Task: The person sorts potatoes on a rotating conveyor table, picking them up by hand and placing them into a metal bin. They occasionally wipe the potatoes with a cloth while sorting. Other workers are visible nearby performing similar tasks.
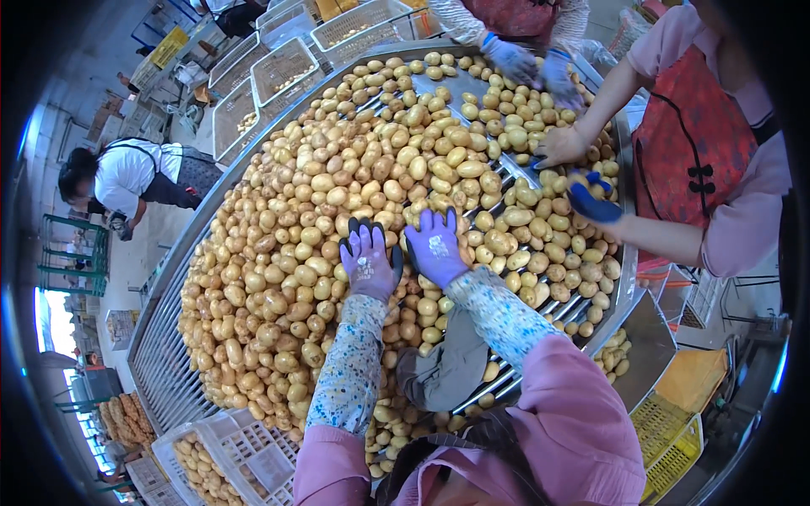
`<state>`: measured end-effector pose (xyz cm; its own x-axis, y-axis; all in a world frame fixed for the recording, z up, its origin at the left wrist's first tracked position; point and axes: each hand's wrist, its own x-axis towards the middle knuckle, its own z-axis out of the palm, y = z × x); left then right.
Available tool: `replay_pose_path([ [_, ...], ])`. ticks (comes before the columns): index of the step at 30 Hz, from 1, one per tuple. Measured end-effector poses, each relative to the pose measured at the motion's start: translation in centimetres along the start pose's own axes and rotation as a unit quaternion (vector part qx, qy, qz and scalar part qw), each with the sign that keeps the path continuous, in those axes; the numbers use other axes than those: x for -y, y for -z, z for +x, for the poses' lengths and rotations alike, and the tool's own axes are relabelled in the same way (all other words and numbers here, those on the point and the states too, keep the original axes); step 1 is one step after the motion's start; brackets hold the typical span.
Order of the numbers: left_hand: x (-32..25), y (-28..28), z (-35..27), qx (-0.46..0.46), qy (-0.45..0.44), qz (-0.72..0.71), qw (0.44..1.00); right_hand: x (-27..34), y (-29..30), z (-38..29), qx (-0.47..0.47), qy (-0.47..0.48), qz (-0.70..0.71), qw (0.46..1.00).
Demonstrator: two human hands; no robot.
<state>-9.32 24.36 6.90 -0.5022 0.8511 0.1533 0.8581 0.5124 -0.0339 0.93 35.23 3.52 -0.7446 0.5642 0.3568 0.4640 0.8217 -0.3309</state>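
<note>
A large heap of potatoes (297, 253) covers a sorting table of metal rollers (166, 364) in front of me. My left hand (369, 262), in a purple glove with a dark palm, rests palm down on the heap with its fingers spread. Just to its right, my right hand (436, 245) wears a matching glove and also lies on potatoes, fingers apart. Neither hand appears to grip a potato, though the palms are hidden. Patterned sleeve covers run up both forearms. Between my arms a grey cloth item (446, 364) shows above the potatoes and rollers.
At the right, a co-worker's bare hand (562, 147) and blue-gloved hand (593, 201) are over the potatoes. Another person's gloved hands (535, 69) work at the far edge. White crates (285, 71) stand beyond the rim; a potato-filled crate (237, 436) is lower left, yellow crates (674, 452) lower right.
</note>
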Motion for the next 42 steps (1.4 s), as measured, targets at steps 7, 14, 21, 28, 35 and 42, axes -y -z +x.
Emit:
replay_pose_path([
  [7,-6.8,2.4,-5.3,0.171,-0.054,-0.042,0.983,-4.3,8.5,-3.9,0.063,0.012,0.083,0.995],
  [14,-8.6,6.0,-9.1,0.131,0.219,-0.774,0.579,-4.2,14.2,-1.3,0.065,0.149,0.26,0.952],
  [21,-5.5,6.4,-8.9,0.141,0.337,-0.89,0.274,-7.7,7.9,4.4,0.098,0.014,-0.044,0.994],
  [28,-5.4,5.0,-11.2,0.086,0.296,-0.838,0.451,-9.3,2.7,3.4,0.177,-0.037,-0.035,0.983],
  [35,-4.2,4.1,-7.5,0.238,0.305,-0.909,0.156,-3.1,12.0,2.7,0.35,0.081,0.189,0.914],
  [42,-0.2,2.0,-9.9,0.119,0.265,-0.951,0.109,0.6,-0.7,10.2,0.079,0.019,0.099,0.992],
])
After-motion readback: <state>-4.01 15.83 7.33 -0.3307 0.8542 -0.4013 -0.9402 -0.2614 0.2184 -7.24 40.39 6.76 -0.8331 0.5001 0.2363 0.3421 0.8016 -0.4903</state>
